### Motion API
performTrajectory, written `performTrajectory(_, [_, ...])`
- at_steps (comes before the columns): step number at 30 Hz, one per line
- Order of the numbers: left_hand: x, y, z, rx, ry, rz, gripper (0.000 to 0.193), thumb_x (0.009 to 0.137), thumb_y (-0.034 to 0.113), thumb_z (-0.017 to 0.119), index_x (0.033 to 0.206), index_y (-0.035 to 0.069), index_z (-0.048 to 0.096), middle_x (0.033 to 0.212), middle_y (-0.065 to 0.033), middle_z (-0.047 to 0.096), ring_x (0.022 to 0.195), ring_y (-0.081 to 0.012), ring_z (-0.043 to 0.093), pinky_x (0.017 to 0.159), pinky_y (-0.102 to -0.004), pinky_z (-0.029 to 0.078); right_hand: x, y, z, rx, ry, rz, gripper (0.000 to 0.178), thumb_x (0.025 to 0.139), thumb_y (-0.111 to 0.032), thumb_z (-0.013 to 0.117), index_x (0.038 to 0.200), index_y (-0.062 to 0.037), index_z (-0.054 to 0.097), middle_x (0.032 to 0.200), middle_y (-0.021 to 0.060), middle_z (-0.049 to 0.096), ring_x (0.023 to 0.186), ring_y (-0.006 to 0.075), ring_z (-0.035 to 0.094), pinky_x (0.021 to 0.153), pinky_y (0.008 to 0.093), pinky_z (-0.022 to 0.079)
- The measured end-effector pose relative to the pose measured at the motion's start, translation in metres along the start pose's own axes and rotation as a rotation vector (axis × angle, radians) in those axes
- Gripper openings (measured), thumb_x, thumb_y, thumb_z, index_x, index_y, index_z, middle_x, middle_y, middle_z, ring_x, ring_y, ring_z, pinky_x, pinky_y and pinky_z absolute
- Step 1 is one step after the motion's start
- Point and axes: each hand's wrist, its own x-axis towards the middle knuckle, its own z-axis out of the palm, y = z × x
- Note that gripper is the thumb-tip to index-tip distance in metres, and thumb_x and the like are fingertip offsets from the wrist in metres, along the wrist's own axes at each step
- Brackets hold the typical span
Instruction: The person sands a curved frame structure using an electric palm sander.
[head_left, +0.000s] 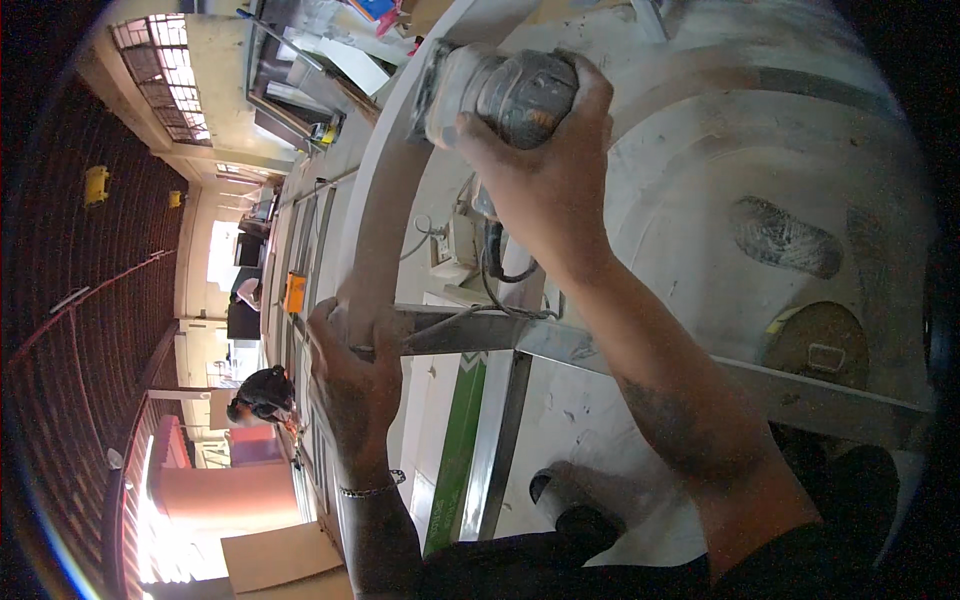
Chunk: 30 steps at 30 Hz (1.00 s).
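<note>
Bare right forearm foremost, the right hand wraps a dusty black-and-grey rounded power sander, whose pad should sit flat against the curved grey rail the left hand clasps lower down.

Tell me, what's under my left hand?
Your left hand grips the pale curved piece, which shows beyond the fingers; a metal bar runs off to the hand's right. The patch beneath the palm and fingers is covered, so it can't be seen.
</note>
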Motion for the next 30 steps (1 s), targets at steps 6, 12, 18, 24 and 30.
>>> performTrajectory(6, [-0.001, -0.001, 0.0, 0.012, 0.004, 0.005, 0.057, 0.098, 0.029, 0.072, 0.138, 0.001, 0.045, 0.128, -0.033, 0.061, 0.121, -0.0487, 0.062, 0.102, -0.0539, 0.05, -0.018, -0.006, -0.003, -0.019, -0.125, -0.125, 0.098, 0.07, -0.026, 0.09, 0.149, -0.0073, 0.036, 0.125, 0.0297, 0.049, 0.113, 0.0467, 0.058, 0.1, 0.0526, 0.052])
performTrajectory(12, [0.0, -0.004, -0.002, 0.016, 0.003, 0.02, 0.056, 0.098, 0.029, 0.07, 0.14, 0.004, 0.043, 0.126, -0.0343, 0.063, 0.116, -0.051, 0.065, 0.096, -0.0551, 0.053, -0.01, -0.009, 0.003, -0.07, -0.057, -0.079, 0.097, 0.071, -0.025, 0.089, 0.149, -0.0069, 0.034, 0.124, 0.0288, 0.049, 0.111, 0.0477, 0.06, 0.098, 0.052, 0.054])
performTrajectory(18, [0.003, -0.006, 0.002, 0.001, 0.002, 0.011, 0.055, 0.097, 0.028, 0.071, 0.14, 0.005, 0.043, 0.124, -0.0331, 0.065, 0.115, -0.048, 0.067, 0.095, -0.0541, 0.054, 0.014, 0.0, -0.001, 0.005, 0.059, -0.156, 0.083, 0.082, -0.024, 0.086, 0.143, 0.0033, 0.035, 0.127, 0.0249, 0.051, 0.115, 0.0319, 0.06, 0.099, 0.0445, 0.053])
performTrajectory(24, [0.001, -0.003, 0.002, 0.003, 0.027, 0.008, 0.058, 0.094, 0.032, 0.074, 0.137, 0.004, 0.046, 0.116, -0.0332, 0.066, 0.108, -0.051, 0.068, 0.087, -0.0561, 0.055, -0.014, 0.005, -0.001, 0.014, -0.093, -0.09, 0.088, 0.081, -0.022, 0.087, 0.146, 0.0031, 0.035, 0.125, 0.0229, 0.054, 0.117, 0.0335, 0.063, 0.099, 0.0439, 0.055])
performTrajectory(30, [0.002, -0.01, 0.005, 0.013, 0.035, 0.031, 0.06, 0.094, 0.034, 0.074, 0.138, 0.004, 0.046, 0.116, -0.0334, 0.067, 0.107, -0.0518, 0.068, 0.086, -0.0571, 0.055, -0.028, -0.002, 0.0, -0.009, -0.126, -0.032, 0.098, 0.069, -0.023, 0.09, 0.149, -0.0074, 0.036, 0.123, 0.0279, 0.049, 0.115, 0.0459, 0.055, 0.099, 0.051, 0.052])
